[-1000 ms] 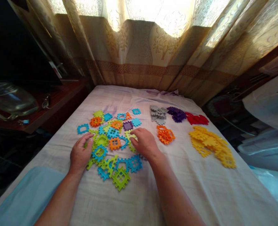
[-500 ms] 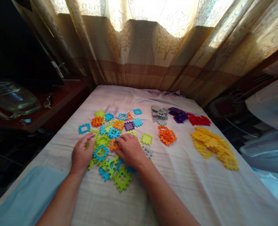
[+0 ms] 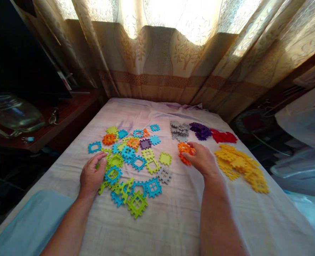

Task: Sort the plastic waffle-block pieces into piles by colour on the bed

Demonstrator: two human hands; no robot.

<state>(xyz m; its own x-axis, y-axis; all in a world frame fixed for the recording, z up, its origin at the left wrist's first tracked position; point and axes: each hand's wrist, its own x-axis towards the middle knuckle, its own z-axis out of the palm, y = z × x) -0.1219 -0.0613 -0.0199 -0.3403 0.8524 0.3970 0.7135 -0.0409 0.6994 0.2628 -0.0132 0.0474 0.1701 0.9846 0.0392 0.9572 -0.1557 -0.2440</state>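
While the orange pieces (image 3: pixel 182 146) lie at ten o'clock of the right hand (image 3: pixel 202 159), it partly covers them; whether it grips one, I cannot tell. The left hand (image 3: pixel 92 174), half open, is at the nine o'clock side of the mixed pieces (image 3: pixel 128 152). From the right hand, purple pieces (image 3: pixel 201 131) lie at twelve, yellow pieces (image 3: pixel 238 161) at three.

Hands (image 3: pixel 201 159) — 1 at orange pieces (image 3: pixel 183 147)

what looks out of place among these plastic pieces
A grey plastic square with window-like holes lies beside the mixed blue and green plastic pieces, apart from the matching grey plastic pile. A purple plastic square sits among them, away from the dark purple plastic pile. No damage is visible.
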